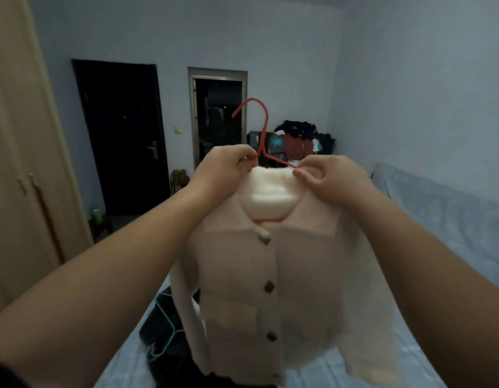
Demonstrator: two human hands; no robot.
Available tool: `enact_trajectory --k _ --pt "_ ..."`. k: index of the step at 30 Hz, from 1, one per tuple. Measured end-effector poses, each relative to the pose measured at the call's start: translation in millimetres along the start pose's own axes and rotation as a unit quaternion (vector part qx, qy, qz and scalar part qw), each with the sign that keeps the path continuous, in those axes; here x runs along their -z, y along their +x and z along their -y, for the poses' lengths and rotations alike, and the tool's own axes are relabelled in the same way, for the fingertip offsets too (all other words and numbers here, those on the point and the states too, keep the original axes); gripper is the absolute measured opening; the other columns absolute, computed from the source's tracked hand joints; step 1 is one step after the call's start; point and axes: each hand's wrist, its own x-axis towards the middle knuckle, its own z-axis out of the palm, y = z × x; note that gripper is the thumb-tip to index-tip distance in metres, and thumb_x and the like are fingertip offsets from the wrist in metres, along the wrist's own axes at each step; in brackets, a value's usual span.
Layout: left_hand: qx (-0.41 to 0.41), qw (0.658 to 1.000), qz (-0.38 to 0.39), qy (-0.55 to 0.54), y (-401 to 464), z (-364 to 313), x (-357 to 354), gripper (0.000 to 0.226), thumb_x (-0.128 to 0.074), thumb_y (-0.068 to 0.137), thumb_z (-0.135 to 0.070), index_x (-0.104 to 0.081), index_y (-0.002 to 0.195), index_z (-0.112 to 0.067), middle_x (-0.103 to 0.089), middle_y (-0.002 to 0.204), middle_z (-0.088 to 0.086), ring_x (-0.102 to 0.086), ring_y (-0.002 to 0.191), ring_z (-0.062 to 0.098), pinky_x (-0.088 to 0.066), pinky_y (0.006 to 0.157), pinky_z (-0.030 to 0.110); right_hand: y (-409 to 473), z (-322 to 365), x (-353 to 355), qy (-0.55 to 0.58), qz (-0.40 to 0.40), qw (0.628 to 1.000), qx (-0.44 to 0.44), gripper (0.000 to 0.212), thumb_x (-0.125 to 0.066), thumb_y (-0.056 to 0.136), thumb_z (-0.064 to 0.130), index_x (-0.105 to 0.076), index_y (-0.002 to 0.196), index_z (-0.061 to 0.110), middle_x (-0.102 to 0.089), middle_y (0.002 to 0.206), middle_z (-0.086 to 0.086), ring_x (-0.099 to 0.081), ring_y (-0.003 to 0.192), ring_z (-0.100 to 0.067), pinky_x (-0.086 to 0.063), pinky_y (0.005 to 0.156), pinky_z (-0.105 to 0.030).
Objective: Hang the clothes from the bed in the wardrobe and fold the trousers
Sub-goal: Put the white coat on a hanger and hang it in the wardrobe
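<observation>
Facing dark door [122, 135], bed [452, 219] rt, wardrobe [21, 163] lt.

Dark closed door [122, 135] on far wall, open doorway [219, 119] beside it; clothes pile [301, 135], perhaps on chair.

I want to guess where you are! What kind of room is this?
Most likely a bedroom: a bed with a pale blue cover, a tall wardrobe, and a cardigan on a red hanger.

Dim, bluish, even lighting; no glare. Slight motion blur below the fingers [304, 175]. Wide-angle distortion bends the frame edges.
</observation>
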Motion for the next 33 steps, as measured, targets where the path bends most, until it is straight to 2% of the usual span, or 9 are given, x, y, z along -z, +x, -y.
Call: enact_trajectory --k 5,9,11,14,16,19,26,29,33 --pt "-0.032 0.991 -0.110 0.070 -3.1 -36.0 12.0 0.021 -0.057 0.100 -0.029 -0.073 0.112 -0.026 -0.072 0.108 -0.006 -0.065 0.102 0.016 -0.051 0.091 0.038 0.1 -10.6 18.2 0.021 0.001 1.000 0.019 0.041 -0.044 0.091 0.067 -0.068 0.094 0.034 -0.064 0.080 0.013 -0.062 0.082 -0.018 -0.050 0.070 -0.034" --pt "-0.032 0.953 -0.162 0.254 -15.0 -48.3 15.0 0.025 -0.050 0.101 -0.043 -0.069 0.106 -0.028 -0.070 0.103 -0.006 -0.065 0.093 0.021 -0.048 0.076 0.037 -4.1 -18.5 15.9 0.073 0.029 0.997 0.013 0.040 -0.047 0.090 0.068 -0.060 0.082 0.031 -0.063 0.080 0.010 -0.062 0.082 -0.020 -0.049 0.070 -0.037" --pt "0.002 0.941 -0.158 0.298 -20.7 -43.9 16.9 0.030 -0.044 0.101 -0.049 -0.066 0.101 -0.028 -0.068 0.098 -0.006 -0.064 0.090 0.023 -0.046 0.071 0.037 -8.4 -18.9 15.8 0.159 0.068 0.984 0.031 0.033 -0.045 0.096 0.063 -0.062 0.099 0.035 -0.065 0.097 0.009 -0.061 0.094 -0.017 -0.048 0.077 -0.036" --pt "0.069 0.939 -0.149 0.303 -34.1 -40.4 24.3 0.030 -0.042 0.101 -0.051 -0.055 0.084 -0.030 -0.063 0.089 -0.008 -0.061 0.086 0.022 -0.037 0.066 0.035 -20.2 -21.0 22.9 0.330 0.192 0.920 0.091 0.028 -0.048 0.101 0.049 -0.053 0.129 0.048 -0.059 0.119 0.021 -0.057 0.108 -0.001 -0.047 0.091 -0.029" --pt "0.082 0.935 -0.158 0.307 -49.5 -40.4 31.0 0.031 -0.043 0.100 -0.053 -0.053 0.080 -0.032 -0.055 0.075 -0.012 -0.056 0.077 0.018 -0.034 0.063 0.034 -21.1 -22.0 16.5 0.308 0.221 0.916 0.129 0.037 -0.054 0.100 0.038 -0.047 0.134 0.051 -0.057 0.119 0.021 -0.056 0.105 -0.001 -0.048 0.085 -0.026" --pt "0.075 0.919 -0.180 0.344 -74.4 -48.4 37.7 0.039 -0.043 0.098 -0.058 -0.051 0.077 -0.026 -0.053 0.066 -0.010 -0.053 0.069 0.017 -0.042 0.061 0.036 -18.9 -8.8 6.3 0.279 0.198 0.928 0.151 0.031 -0.060 0.097 0.036 -0.050 0.124 0.048 -0.057 0.107 0.025 -0.057 0.099 0.001 -0.044 0.074 -0.019" --pt "0.123 0.870 -0.219 0.423 -145.7 -56.1 104.7 0.039 -0.043 0.099 -0.056 -0.061 0.088 -0.024 -0.067 0.078 -0.003 -0.062 0.076 0.026 -0.045 0.061 0.037 -32.0 85.7 -6.7 0.251 0.178 0.915 0.260 0.022 -0.052 0.098 0.047 -0.057 0.119 0.040 -0.065 0.097 0.010 -0.063 0.091 -0.013 -0.054 0.081 -0.039" --pt "0.163 0.843 -0.225 0.460 -179.9 -62.8 150.6 0.036 -0.045 0.099 -0.055 -0.064 0.094 -0.025 -0.070 0.087 -0.003 -0.064 0.086 0.028 -0.047 0.065 0.038 -40.5 144.9 -3.9 0.248 0.155 0.903 0.315 0.025 -0.048 0.100 0.045 -0.053 0.121 0.033 -0.063 0.095 0.007 -0.061 0.089 -0.020 -0.051 0.078 -0.039" --pt "0.189 0.805 -0.240 0.508 -235.0 -72.2 207.9 0.035 -0.049 0.099 -0.055 -0.064 0.089 -0.025 -0.068 0.083 -0.003 -0.064 0.082 0.026 -0.041 0.059 0.034 -55.9 231.9 -1.3 0.262 0.126 0.875 0.388 0.027 -0.045 0.100 0.046 -0.050 0.119 0.028 -0.068 0.098 -0.001 -0.064 0.091 -0.027 -0.052 0.078 -0.043"
